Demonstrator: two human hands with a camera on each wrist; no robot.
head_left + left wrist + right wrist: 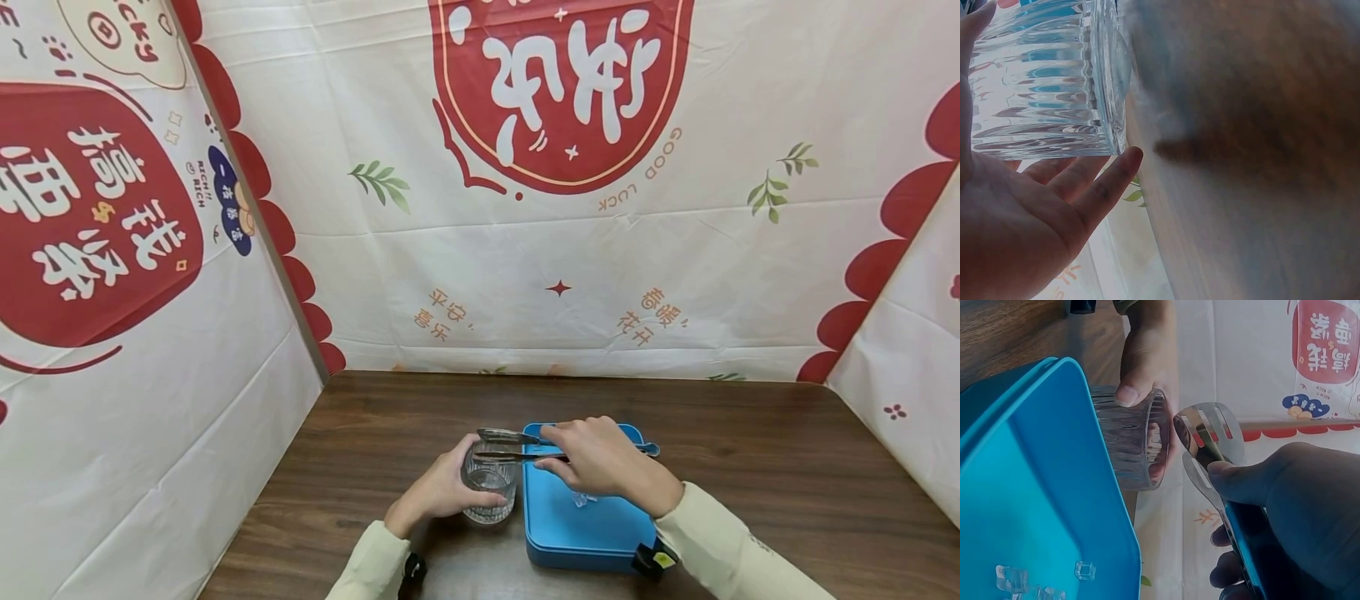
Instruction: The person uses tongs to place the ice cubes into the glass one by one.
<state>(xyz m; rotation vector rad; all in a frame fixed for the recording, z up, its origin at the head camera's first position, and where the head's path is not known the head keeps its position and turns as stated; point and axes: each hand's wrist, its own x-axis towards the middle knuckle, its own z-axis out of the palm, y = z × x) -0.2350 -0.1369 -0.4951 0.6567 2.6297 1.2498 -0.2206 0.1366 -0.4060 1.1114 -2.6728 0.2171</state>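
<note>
A clear ribbed drinking glass stands on the table, with my left hand holding it from the left, thumb at the near side and fingers behind. My right hand grips metal tongs by their blue handles. The tongs' slotted heads are spread slightly apart, nothing showing between them, and point left over the mouth of the glass in the head view. Under my right hand sits an open blue box, right beside the glass. Several clear, ice-like cubes lie on its floor.
The dark wood-grain table stretches left, right and behind the box. A white cloth backdrop with red printed patterns rises at its far edge and along both sides.
</note>
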